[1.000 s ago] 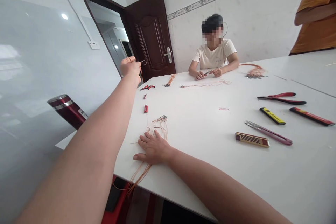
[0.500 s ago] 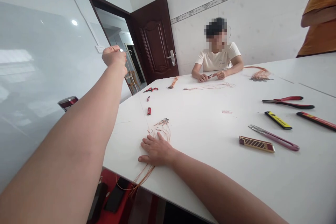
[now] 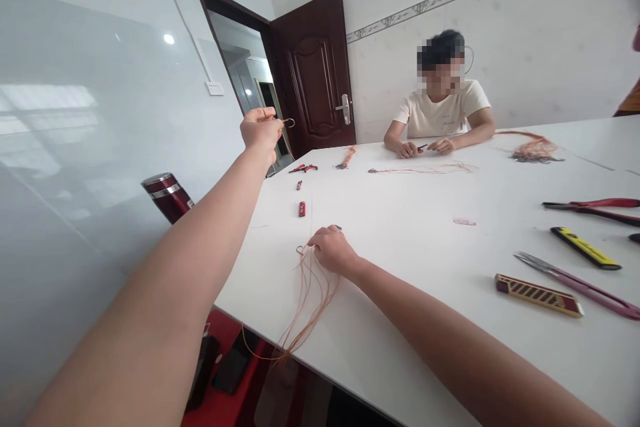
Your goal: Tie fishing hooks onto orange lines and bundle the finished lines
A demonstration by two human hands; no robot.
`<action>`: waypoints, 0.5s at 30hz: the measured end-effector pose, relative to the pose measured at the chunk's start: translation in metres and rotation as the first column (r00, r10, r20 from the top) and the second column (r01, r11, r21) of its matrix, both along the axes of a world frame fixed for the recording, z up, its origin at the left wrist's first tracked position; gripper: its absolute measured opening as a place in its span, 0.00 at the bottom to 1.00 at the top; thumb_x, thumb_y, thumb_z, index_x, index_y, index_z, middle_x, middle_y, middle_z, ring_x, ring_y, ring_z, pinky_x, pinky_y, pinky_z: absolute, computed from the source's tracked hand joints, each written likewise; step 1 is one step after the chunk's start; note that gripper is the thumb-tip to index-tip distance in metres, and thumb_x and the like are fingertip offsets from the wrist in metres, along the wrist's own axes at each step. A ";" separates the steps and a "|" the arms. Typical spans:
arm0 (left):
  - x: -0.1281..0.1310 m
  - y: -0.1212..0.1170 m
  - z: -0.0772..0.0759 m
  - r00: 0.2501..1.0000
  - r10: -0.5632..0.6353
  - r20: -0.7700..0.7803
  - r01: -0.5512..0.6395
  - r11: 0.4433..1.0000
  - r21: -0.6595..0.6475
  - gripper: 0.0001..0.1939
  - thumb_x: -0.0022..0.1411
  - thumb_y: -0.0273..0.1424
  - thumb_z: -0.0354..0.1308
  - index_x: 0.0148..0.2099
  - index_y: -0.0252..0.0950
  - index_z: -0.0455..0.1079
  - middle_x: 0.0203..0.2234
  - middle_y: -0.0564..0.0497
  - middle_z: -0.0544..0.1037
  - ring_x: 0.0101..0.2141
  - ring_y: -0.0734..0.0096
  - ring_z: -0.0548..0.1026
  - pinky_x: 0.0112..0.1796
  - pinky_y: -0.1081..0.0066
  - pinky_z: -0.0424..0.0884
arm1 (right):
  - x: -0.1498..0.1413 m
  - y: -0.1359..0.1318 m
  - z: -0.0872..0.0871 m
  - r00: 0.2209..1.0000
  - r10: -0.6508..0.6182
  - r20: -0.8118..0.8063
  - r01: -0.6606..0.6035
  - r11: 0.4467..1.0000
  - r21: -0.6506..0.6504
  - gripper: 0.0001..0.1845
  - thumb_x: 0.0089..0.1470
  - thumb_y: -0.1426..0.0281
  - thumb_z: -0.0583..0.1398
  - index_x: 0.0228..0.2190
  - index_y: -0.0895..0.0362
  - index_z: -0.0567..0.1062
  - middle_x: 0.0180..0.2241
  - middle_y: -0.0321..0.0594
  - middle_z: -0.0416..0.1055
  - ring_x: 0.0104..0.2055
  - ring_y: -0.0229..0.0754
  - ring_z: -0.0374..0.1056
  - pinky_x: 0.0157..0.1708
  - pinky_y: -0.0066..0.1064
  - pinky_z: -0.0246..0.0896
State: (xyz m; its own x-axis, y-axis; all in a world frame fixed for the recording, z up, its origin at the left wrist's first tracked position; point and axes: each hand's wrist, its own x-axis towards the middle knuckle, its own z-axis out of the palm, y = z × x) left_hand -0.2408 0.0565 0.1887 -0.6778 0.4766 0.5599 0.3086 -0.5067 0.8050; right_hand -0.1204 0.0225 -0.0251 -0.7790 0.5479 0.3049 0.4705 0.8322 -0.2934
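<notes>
Raised above the table's left side, my left hand (image 3: 261, 133) is closed in a pinch on a fish hook (image 3: 289, 123) whose bend sticks out past the fingertips. My right hand (image 3: 333, 250) is down on the white table (image 3: 400, 240), fingers bent together over a bunch of hooks. One fish hook (image 3: 299, 250) shows at its fingertips, and part of the bunch is hidden under the hand. Orange fishing lines (image 3: 320, 297) trail from there toward me and over the table edge.
Snips (image 3: 575, 283), a patterned lighter-like case (image 3: 537, 295), a yellow cutter (image 3: 585, 248) and pliers (image 3: 590, 205) lie at right. A red lighter (image 3: 302, 209) is ahead. Across the table sits a person (image 3: 440, 113) near bundles of hooked line (image 3: 535, 147). A thermos (image 3: 167, 197) stands left.
My right hand has gone from lying flat with fingers spread on the lines to fingers curled together over the hooks. My left hand still holds its hook up; the view has shifted left.
</notes>
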 end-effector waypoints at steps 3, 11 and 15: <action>0.000 -0.008 -0.003 0.999 -0.031 -0.018 0.031 1.000 0.003 0.13 0.42 0.13 0.55 0.27 0.36 0.66 0.24 0.53 0.67 0.23 0.78 0.69 0.23 0.78 0.66 | -0.015 -0.001 0.005 0.998 0.066 0.024 -0.068 0.996 0.054 0.16 0.54 0.73 0.52 0.45 0.52 0.69 0.52 0.41 0.56 0.54 0.47 0.49 0.47 0.41 0.50; -0.001 -0.029 -0.003 0.989 -0.132 -0.062 0.134 0.990 0.040 0.13 0.42 0.12 0.57 0.27 0.35 0.66 0.24 0.52 0.69 0.24 0.76 0.69 0.23 0.75 0.65 | -0.030 0.010 0.003 0.989 0.029 0.147 -0.046 0.993 0.111 0.18 0.52 0.76 0.50 0.36 0.48 0.75 0.58 0.40 0.45 0.60 0.55 0.32 0.48 0.45 0.43; -0.007 -0.043 0.013 0.995 -0.071 -0.066 0.078 0.991 0.107 0.14 0.44 0.12 0.57 0.27 0.37 0.65 0.20 0.56 0.67 0.23 0.80 0.68 0.23 0.78 0.65 | -0.028 0.023 -0.002 0.984 -0.034 0.174 0.010 0.990 0.137 0.15 0.54 0.75 0.50 0.40 0.53 0.73 0.57 0.42 0.46 0.60 0.55 0.34 0.48 0.47 0.44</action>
